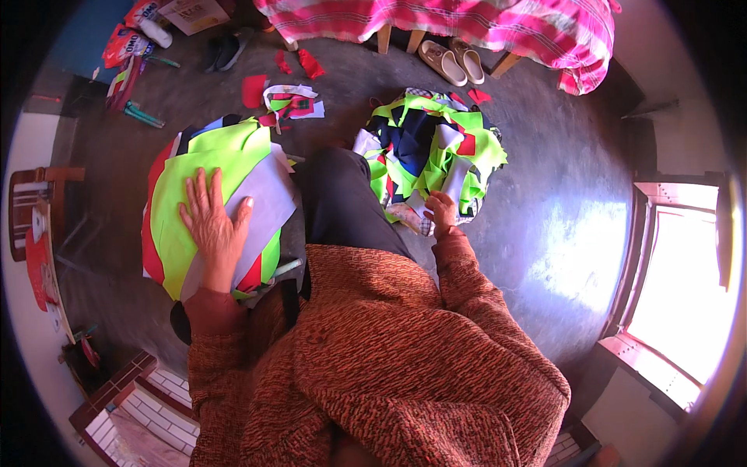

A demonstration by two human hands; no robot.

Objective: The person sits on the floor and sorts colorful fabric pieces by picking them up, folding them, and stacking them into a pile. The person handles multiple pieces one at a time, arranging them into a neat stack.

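Observation:
My left hand (214, 222) lies flat with its fingers spread on a stack of cut fabric pieces (179, 179), neon yellow-green, lavender-grey and red. To the right, a loose heap of fabric scraps (412, 144) in neon yellow-green, navy, red and pale grey sits on the floor. At the near edge of this heap, my right hand (442, 212) has its fingers curled in a pinch on a pale fabric scrap (425, 204). Part of that scrap is hidden by the fingers. My dark-trousered leg (338, 191) extends between the two piles.
Small red and white scraps (292, 101) lie on the dark floor ahead. Beige clogs (451, 62) stand by a bed with a pink checked cover (436, 19). Dark shoes (229, 50), bags (128, 39) and a box (194, 12) are far left. A bright window (681, 280) is at right.

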